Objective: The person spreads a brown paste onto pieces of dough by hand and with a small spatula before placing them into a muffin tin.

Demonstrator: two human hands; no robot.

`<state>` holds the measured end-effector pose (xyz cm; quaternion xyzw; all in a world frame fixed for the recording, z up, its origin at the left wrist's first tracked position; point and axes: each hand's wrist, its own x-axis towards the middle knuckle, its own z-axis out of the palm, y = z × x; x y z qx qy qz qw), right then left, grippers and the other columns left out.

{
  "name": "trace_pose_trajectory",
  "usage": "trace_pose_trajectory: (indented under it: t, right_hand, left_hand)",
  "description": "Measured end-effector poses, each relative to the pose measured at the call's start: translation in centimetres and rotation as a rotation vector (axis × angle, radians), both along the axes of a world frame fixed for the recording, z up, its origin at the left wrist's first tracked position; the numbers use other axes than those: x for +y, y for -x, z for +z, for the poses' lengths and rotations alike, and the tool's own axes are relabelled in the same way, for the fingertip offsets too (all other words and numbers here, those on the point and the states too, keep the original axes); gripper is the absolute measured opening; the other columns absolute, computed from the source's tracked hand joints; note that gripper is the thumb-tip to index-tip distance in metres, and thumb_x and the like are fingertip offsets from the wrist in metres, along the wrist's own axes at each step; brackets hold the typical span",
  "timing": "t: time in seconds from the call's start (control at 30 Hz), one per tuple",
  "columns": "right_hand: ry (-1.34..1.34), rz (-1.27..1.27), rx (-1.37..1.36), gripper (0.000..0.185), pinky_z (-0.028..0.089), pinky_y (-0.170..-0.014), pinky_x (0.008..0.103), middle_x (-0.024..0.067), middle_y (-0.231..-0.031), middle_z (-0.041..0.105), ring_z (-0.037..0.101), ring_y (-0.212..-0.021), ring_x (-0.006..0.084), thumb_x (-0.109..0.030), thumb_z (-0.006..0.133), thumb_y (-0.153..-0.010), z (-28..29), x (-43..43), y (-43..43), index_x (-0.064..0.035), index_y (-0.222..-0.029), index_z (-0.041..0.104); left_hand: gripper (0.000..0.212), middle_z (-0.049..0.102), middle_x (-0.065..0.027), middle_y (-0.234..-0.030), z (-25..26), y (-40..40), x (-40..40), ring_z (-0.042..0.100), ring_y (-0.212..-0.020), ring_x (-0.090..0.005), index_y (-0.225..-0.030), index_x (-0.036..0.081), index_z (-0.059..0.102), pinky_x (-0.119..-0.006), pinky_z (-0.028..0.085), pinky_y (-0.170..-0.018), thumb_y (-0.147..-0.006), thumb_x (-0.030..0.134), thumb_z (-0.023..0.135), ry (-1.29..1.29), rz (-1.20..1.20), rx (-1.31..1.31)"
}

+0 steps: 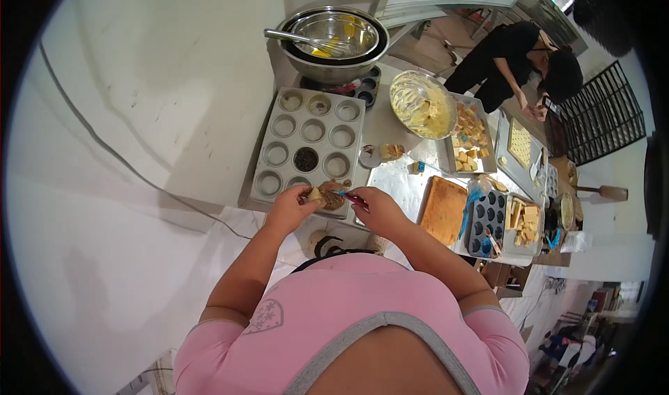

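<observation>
My left hand (291,207) pinches a small piece of yellow cake (314,195) over the near edge of a metal muffin tin (324,143). My right hand (377,211) grips a slim red-handled tool (358,200) with a blue part near its tip, which reaches a mound of brown paste (333,195) beside the cake piece. The paste hides part of the tin's near right corner. Dark crumbs or sprinkles (306,159) fill one cup of the tin. To the right of the tin, a cream-topped cake piece (392,151) lies next to a small round dish (370,156).
Stacked steel bowls (292,71) with a whisk (292,35) stand behind the tin, and a bowl of yellow cream (423,105) is at back right. Farther right are a slab cake (443,209), a dark muffin pan (486,222) and trays of cake pieces. Another person (502,63) bends beyond the table.
</observation>
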<state>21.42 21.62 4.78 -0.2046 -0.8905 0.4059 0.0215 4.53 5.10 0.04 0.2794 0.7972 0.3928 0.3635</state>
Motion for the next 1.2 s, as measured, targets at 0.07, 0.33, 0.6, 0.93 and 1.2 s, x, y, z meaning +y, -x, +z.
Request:
trace_pose_trajectory:
  t: [0.07,0.33,0.6,0.93,1.2]
  right_hand:
    - [-0.007,-0.029,0.003,0.025,0.048,-0.075,0.0448,0.0175,-0.090,0.062,0.060,-0.087,0.0372,-0.010,0.059,-0.080,0.5,-0.7,0.1,-0.0038,-0.104,0.062]
    - [-0.230,-0.022,-0.029,0.019,0.049,-0.078,0.0440,0.0137,-0.091,0.062,0.059,-0.091,0.0350,-0.011,0.059,-0.084,-1.4,-1.4,-1.0,-0.0068,-0.102,0.063]
    - [-0.263,-0.034,0.009,0.019,0.050,-0.077,0.0442,0.0128,-0.092,0.061,0.060,-0.091,0.0333,-0.011,0.059,-0.084,-0.7,-1.7,0.0,-0.0084,-0.103,0.063]
    - [-0.300,-0.022,0.010,0.023,0.050,-0.078,0.0425,0.0126,-0.094,0.060,0.060,-0.092,0.0323,-0.009,0.058,-0.084,-1.0,-1.3,-0.5,-0.0088,-0.106,0.062]
    - [-0.326,0.040,0.004,0.024,0.049,-0.079,0.0425,0.0126,-0.094,0.060,0.059,-0.092,0.0329,-0.008,0.058,-0.083,-2.7,-1.5,-1.3,-0.0095,-0.106,0.063]
  left_hand:
    - [0.047,0.068,-0.0131,-0.098,-0.2,0.1,0.4,0.063,-0.080,-0.0170,-0.116,-0.003,0.061,-0.030,0.051,-0.073,-0.078,0.023,0.074,-0.026,-0.003,-0.014]
    - [0.048,0.068,-0.0135,-0.098,-3.6,0.5,0.7,0.065,-0.084,-0.0172,-0.116,-0.004,0.060,-0.029,0.052,-0.076,-0.079,0.022,0.074,-0.198,0.041,-0.112]
    - [0.047,0.066,-0.0092,-0.086,-0.7,-0.5,0.7,0.059,-0.072,-0.0146,-0.114,-0.002,0.061,-0.029,0.050,-0.068,-0.076,0.022,0.075,-0.090,0.022,0.036]
    - [0.044,0.067,-0.0084,-0.090,-2.4,-0.5,0.0,0.061,-0.075,-0.0131,-0.114,-0.002,0.060,-0.028,0.051,-0.070,-0.077,0.018,0.074,-0.196,0.116,-0.010]
    - [0.044,0.067,-0.0105,-0.097,-3.2,-0.6,0.3,0.063,-0.083,-0.0137,-0.116,-0.003,0.058,-0.028,0.051,-0.075,-0.078,0.015,0.074,-0.206,0.140,-0.092]
